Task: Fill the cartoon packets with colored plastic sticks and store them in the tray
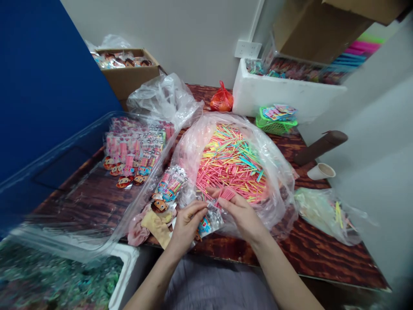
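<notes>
Pinched in my left hand (189, 221) is the edge of a small clear printed bag (211, 221) with blue lettering. My right hand (243, 213) grips a small bundle of thin pink sticks (227, 193) close to the bag's upper end. Whether the sticks' lower ends are inside the bag, I cannot tell. Just beyond both hands, a large clear plastic sack (280, 181) lies open around a heap of pink, yellow and blue-green sticks (230, 165). Several filled bags (171, 185) with a cartoon head lie left of my hands.
On the left, a clear plastic bin (112, 234) holds stacked filled bags (132, 150). Cloths (156, 226) lie near the front edge. At right are a brown flask (319, 146), a paper cup (321, 171) and a plastic bag (322, 211). Behind stand a green basket (274, 125) and foam box (274, 92).
</notes>
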The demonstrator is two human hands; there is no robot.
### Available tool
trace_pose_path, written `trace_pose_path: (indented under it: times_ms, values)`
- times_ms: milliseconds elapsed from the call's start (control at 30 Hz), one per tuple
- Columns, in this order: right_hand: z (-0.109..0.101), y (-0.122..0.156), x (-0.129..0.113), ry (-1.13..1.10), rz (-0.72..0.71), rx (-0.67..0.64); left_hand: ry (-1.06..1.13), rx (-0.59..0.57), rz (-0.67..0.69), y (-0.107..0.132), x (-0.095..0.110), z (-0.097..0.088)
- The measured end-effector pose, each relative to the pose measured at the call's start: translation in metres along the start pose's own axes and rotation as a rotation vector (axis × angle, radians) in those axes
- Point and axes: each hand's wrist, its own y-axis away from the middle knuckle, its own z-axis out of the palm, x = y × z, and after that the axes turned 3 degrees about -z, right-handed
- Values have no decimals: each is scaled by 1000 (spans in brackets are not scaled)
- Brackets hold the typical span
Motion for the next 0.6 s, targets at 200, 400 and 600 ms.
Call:
trace_pose_path:
  times_ms: [200, 400, 600]
  values:
    - [17, 13, -9, 151, -157, 143, 138, 26, -45, 2, -5, -6]
    - [26, 17, -7, 463, -336, 134, 162, 3, -58, 3, 8, -11]
    - [27, 19, -10, 507, -331, 99, 224, -10, -67, 6, 13, -13]
